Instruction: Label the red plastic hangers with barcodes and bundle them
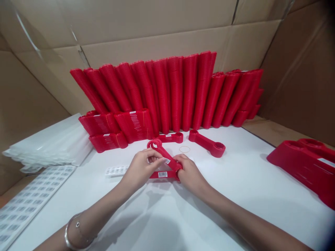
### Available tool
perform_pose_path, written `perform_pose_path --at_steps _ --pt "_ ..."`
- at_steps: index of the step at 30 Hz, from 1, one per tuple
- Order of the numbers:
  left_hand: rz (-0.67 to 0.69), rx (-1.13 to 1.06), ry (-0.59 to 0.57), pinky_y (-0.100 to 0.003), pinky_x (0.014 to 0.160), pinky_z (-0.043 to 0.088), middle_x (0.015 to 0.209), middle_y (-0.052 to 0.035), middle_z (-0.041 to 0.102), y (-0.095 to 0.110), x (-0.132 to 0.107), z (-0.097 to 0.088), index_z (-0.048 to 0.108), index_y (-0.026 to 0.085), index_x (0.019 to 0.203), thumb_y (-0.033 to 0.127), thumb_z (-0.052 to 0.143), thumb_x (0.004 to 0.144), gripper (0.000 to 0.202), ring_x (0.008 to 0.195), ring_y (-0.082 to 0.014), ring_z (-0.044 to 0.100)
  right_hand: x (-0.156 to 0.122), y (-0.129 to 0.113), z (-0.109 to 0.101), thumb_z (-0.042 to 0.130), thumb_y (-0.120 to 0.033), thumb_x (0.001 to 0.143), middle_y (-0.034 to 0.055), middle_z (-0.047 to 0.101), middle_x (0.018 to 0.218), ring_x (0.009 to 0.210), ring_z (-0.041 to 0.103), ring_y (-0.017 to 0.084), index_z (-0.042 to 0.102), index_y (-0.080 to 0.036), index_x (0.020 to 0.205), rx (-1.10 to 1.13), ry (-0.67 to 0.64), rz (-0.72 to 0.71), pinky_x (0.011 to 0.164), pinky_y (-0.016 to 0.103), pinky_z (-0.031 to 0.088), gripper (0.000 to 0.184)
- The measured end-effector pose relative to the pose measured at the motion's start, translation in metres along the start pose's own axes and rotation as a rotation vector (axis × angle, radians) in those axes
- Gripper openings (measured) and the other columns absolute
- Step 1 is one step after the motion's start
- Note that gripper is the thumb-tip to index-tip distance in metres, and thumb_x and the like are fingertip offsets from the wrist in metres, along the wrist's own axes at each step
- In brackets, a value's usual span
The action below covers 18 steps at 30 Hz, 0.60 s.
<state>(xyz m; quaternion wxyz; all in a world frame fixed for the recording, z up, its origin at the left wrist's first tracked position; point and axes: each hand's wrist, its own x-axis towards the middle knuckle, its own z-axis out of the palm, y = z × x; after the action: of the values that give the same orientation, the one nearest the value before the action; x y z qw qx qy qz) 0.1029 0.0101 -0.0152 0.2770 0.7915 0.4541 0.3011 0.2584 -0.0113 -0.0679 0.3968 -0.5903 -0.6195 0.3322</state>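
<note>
My left hand (142, 166) pinches a small white barcode label (167, 161) between thumb and finger, against the bar of a red plastic piece (165, 152) with a ring at each end. My right hand (190, 173) is closed round the near ring end of that piece, which slants up to the left. Just beneath lies another red piece with a barcode label (162, 174) on its bar; the right fingers partly cover its right end. A strip of labels (117, 170) lies by my left hand, partly hidden behind it.
Tall stacks of red pieces (162, 94) line the back against cardboard walls (157, 24). Banded bundles (134, 123) stand at left. Label sheets (36, 198) and clear plastic bags (52, 143) lie at left. A rubber band (184, 149), a loose red piece (206, 143) and a larger group (306, 164) lie rightward.
</note>
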Motion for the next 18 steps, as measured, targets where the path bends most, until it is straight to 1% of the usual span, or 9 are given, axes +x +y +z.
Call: perform_pose_path --at_steps 5,11,14,18 --pt "0.026 0.073 0.032 -0.03 0.065 0.039 0.07 -0.0008 0.061 -0.001 0.002 0.002 0.064 0.02 0.07 0.034 0.053 0.078 0.019 0.07 -0.0158 0.05 0.0 0.0 -0.001 0.035 0.002 0.055 0.0056 0.053 0.09 0.079 0.052 0.017 0.057 -0.016 0.073 0.002 -0.006 0.01 0.062 0.025 0.039 0.034" --pt "0.056 0.198 0.063 -0.032 0.069 0.036 0.069 0.0003 0.059 -0.004 0.002 0.008 0.062 0.021 0.071 0.036 0.051 0.08 0.021 0.071 -0.0164 0.048 -0.001 -0.001 0.0 0.034 0.003 0.054 0.0053 0.053 0.091 0.076 0.052 0.016 0.057 -0.017 0.073 0.001 -0.019 0.011 0.062 0.025 0.039 0.036" --pt "0.105 0.287 0.085 -0.033 0.07 0.034 0.07 -0.0001 0.058 -0.006 0.003 0.011 0.061 0.021 0.072 0.035 0.049 0.082 0.021 0.071 -0.0166 0.048 -0.002 -0.001 0.0 0.034 0.003 0.054 0.0054 0.053 0.091 0.078 0.052 0.016 0.057 -0.016 0.074 -0.004 -0.022 0.002 0.062 0.024 0.039 0.036" --pt "0.224 0.52 0.145 -0.032 0.067 0.03 0.073 -0.0013 0.057 -0.01 0.002 0.015 0.058 0.019 0.076 0.03 0.046 0.084 0.018 0.071 -0.0171 0.047 -0.002 0.001 0.002 0.034 0.003 0.056 0.0052 0.052 0.089 0.078 0.051 0.016 0.056 -0.017 0.073 -0.014 -0.032 -0.02 0.062 0.024 0.04 0.035"
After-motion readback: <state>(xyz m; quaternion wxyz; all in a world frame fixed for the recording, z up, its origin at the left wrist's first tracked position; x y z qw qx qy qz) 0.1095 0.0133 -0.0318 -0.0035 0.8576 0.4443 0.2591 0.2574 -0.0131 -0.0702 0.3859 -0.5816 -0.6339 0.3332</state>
